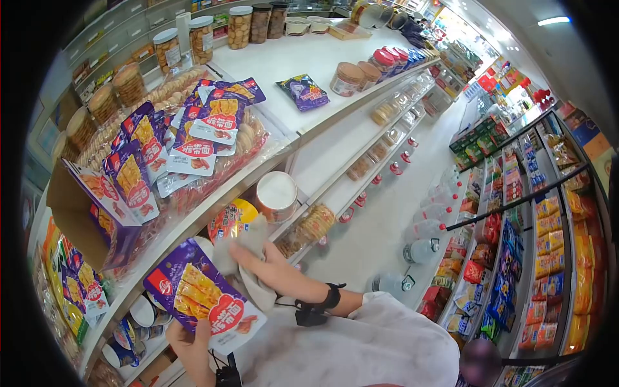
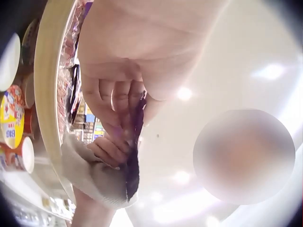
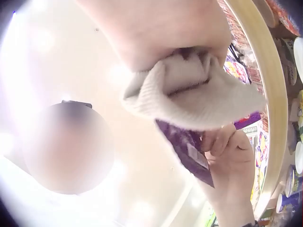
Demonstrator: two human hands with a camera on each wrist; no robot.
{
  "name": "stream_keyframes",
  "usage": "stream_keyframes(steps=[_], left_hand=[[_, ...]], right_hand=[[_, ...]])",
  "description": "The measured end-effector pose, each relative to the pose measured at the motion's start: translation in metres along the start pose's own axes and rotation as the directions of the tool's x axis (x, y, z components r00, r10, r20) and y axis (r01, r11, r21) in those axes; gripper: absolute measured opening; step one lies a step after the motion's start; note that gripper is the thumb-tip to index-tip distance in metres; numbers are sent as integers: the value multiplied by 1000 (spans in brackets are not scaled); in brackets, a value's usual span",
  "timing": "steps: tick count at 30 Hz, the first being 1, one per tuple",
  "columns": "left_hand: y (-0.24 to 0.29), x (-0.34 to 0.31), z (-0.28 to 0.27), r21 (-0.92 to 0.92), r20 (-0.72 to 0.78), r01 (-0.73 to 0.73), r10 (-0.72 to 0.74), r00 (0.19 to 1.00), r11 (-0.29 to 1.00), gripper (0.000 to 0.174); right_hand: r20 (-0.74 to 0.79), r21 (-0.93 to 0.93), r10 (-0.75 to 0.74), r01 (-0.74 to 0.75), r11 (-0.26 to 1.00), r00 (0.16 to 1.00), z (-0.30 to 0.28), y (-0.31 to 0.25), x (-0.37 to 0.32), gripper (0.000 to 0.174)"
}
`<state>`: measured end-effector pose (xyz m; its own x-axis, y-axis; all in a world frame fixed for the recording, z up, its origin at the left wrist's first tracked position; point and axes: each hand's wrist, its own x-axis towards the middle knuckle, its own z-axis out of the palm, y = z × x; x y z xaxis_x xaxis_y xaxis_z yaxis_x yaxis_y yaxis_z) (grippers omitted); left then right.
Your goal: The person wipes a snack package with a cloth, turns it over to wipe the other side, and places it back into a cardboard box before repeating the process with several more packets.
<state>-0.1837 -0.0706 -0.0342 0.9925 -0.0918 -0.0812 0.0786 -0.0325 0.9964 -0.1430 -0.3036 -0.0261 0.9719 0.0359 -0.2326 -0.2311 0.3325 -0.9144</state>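
My left hand (image 1: 190, 351) pinches a purple snack bag (image 1: 196, 293) by its lower edge, thumb on the printed front and fingers behind. The bag is tilted and shows yellow strips and a red heart label. My right hand (image 1: 267, 261) grips a crumpled light grey cloth (image 1: 255, 284) just beside the bag's upper right edge. In the right wrist view the cloth (image 3: 189, 94) hangs from the palm and overlaps the bag (image 3: 184, 146); the right fingers are mostly hidden by it. Similar purple bags (image 1: 193, 132) lie in a pile on the counter.
An open cardboard box (image 1: 84, 213) holding more purple bags stands at the counter's left. A darker snack packet (image 1: 303, 91) lies on the white counter (image 1: 271, 61). Below the edge are an instant noodle cup (image 1: 232, 216) and a white-lidded tub (image 1: 277, 193). Stocked shelves (image 1: 548, 238) line the right.
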Motion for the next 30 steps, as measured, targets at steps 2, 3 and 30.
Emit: stream_keyframes(steps=[2, 3, 30], left_hand=[[8, 2, 1, 49, -9, -8, 9, 1000, 999, 28], [14, 1, 16, 39, -187, -20, 27, 982, 999, 19], [45, 136, 61, 721, -58, -485, 740, 670, 495, 52]], right_hand=[[122, 64, -11, 3, 998, 992, -12, -5, 11, 43], [202, -138, -55, 84, 987, 978, -17, 0, 13, 43], [86, -180, -540, 546, 819, 838, 36, -27, 110, 31]])
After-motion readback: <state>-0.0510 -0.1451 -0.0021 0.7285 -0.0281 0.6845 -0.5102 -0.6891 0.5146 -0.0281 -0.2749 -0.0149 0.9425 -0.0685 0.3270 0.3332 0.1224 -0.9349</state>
